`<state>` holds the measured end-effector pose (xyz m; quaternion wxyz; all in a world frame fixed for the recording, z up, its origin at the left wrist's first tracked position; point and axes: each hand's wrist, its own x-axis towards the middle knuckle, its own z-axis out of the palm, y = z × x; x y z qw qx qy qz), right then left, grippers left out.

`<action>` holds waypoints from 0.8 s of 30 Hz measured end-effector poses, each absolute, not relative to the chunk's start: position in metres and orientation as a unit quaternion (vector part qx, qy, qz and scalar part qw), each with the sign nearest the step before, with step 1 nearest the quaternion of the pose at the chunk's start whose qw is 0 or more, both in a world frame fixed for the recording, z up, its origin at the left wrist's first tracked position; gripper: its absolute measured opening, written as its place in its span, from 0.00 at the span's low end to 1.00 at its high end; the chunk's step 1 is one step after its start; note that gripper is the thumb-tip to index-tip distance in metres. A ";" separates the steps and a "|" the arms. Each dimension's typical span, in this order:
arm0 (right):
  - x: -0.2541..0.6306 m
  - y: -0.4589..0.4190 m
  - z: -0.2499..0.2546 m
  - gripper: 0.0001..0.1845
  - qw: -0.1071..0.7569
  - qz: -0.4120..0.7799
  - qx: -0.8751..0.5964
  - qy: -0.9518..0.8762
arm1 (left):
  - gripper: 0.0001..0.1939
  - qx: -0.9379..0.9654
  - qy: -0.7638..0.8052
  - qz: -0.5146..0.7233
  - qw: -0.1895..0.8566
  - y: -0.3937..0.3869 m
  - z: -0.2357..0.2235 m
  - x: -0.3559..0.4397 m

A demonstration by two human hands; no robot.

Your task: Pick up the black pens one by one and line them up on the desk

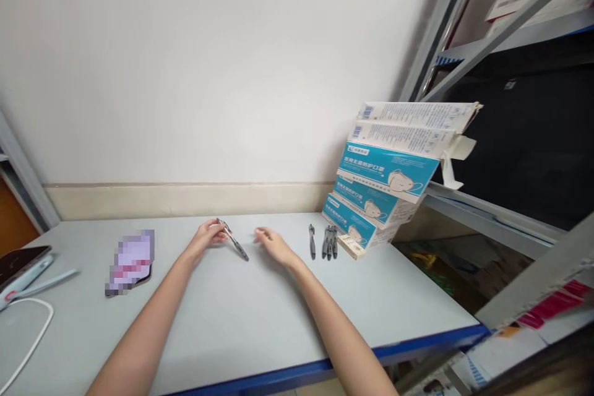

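Far left: dark device (23, 263), pale blue gadget (28, 281) with a white cable (44, 322), then a phone (132, 260), screen pixelated, lying on the table (232, 328).

Next, my left hand (208, 238): thumb and fingers pinching a pen (239, 249) near its upper end, above the back half of the table, between my two hands. For a good hold, I'd say light pinch, wrist steady, dark end angled down and free of my fingers so the other hand could get at it. Pen looks slim, paler and shinier up top, dark grey toward the lower end, slanting down to the right. Can't tell if that end touches the table.

My right hand (276, 246): loosely curled, thumb and fingers parted, nothing visible in it, apart from the pen.

Further right: one similar lone pen (312, 242), then a tight cluster of pens (330, 242), side by side, roughly parallel. Small pale box (351, 246) just beside them, stacked mask boxes (371, 198) behind.
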<state>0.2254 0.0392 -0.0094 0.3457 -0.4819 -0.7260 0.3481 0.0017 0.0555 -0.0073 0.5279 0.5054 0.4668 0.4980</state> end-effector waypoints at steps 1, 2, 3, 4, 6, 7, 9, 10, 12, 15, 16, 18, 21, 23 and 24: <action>0.214 0.038 -0.014 0.18 0.320 0.417 -0.444 -0.726 | 0.22 0.500 0.458 0.513 0.526 0.055 -0.008 0.003; 0.204 0.037 -0.018 0.18 0.306 0.455 -0.422 -0.722 | 0.25 0.495 0.453 0.528 0.519 0.055 -0.009 0.005; 0.198 0.036 -0.021 0.17 0.301 0.476 -0.414 -0.715 | 0.29 0.494 0.450 0.541 0.511 0.055 -0.010 0.006; 0.195 0.035 -0.023 0.16 0.302 0.491 -0.416 -0.703 | 0.32 0.497 0.446 0.549 0.502 0.054 -0.010 0.007; 0.194 0.034 -0.022 0.18 0.318 0.516 -0.421 -0.675 | 0.35 0.514 0.441 0.548 0.491 0.054 -0.009 0.008; 0.195 0.034 -0.020 0.18 0.325 0.529 -0.419 -0.663 | 0.34 0.524 0.442 0.541 0.488 0.054 -0.009 0.008; 0.196 0.033 -0.017 0.16 0.321 0.559 -0.403 -0.650 | 0.31 0.539 0.452 0.527 0.476 0.055 -0.007 0.010; 0.196 0.033 -0.016 0.13 0.312 0.573 -0.396 -0.647 | 0.31 0.547 0.456 0.523 0.469 0.056 -0.007 0.011; 0.193 0.035 -0.017 0.08 0.300 0.592 -0.396 -0.635 | 0.31 0.572 0.461 0.511 0.448 0.058 -0.007 0.012; 0.191 0.041 -0.020 0.06 0.331 0.602 -0.411 -0.599 | 0.27 0.652 0.482 0.485 0.327 0.061 -0.010 0.010; 0.193 0.043 -0.020 0.07 0.343 0.607 -0.415 -0.585 | 0.25 0.687 0.493 0.471 0.250 0.062 -0.012 0.008; 0.199 0.048 -0.019 0.10 0.346 0.620 -0.416 -0.567 | 0.20 0.751 0.500 0.423 0.086 0.062 -0.013 0.004; 0.211 0.053 -0.015 0.11 0.312 0.621 -0.418 -0.585 | 0.12 0.817 0.479 0.316 -0.052 0.058 -0.012 0.003; 0.218 0.054 -0.013 0.12 0.290 0.572 -0.444 -0.626 | 0.11 0.845 0.460 0.259 -0.085 0.055 -0.009 0.006; 0.221 0.054 -0.012 0.11 0.287 0.522 -0.464 -0.656 | 0.11 0.855 0.451 0.239 -0.095 0.053 -0.007 0.009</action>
